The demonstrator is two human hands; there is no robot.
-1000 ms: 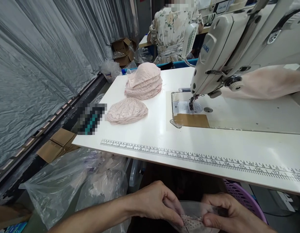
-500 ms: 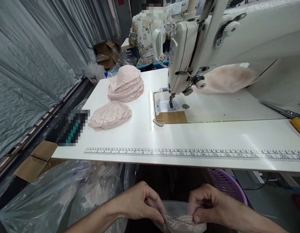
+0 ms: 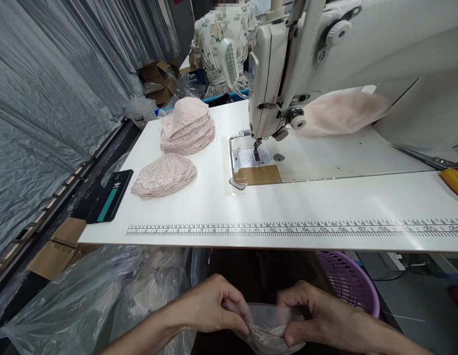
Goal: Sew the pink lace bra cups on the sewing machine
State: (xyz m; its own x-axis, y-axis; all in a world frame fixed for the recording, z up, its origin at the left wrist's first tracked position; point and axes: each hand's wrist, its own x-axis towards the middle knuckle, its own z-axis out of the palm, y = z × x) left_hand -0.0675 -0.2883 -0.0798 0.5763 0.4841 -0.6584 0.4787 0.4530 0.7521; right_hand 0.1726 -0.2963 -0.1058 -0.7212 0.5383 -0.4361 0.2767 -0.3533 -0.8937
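Below the table's front edge, my left hand (image 3: 214, 310) and my right hand (image 3: 312, 318) pinch the two ends of a small pink lace piece (image 3: 269, 333) inside a clear plastic bag (image 3: 268, 315). Both hands have their fingers closed on it. On the white sewing table (image 3: 325, 204) lie a flat pile of pink lace pieces (image 3: 164, 175) and, behind it, a taller stack of pink cups (image 3: 186, 125). The white sewing machine (image 3: 325, 59) stands at the right, its needle (image 3: 257, 150) over the metal plate.
A dark phone (image 3: 110, 195) lies at the table's left edge. Scissors (image 3: 425, 158) and a yellow object (image 3: 454, 180) sit at the far right. A purple basket (image 3: 349, 281) stands under the table, clear plastic bags (image 3: 95, 296) at lower left. A person in a floral dress (image 3: 217, 44) works behind.
The view has swung right and slightly up, showing more of the machine and table. My hands stay pinched on the lace piece, now a little closer together.
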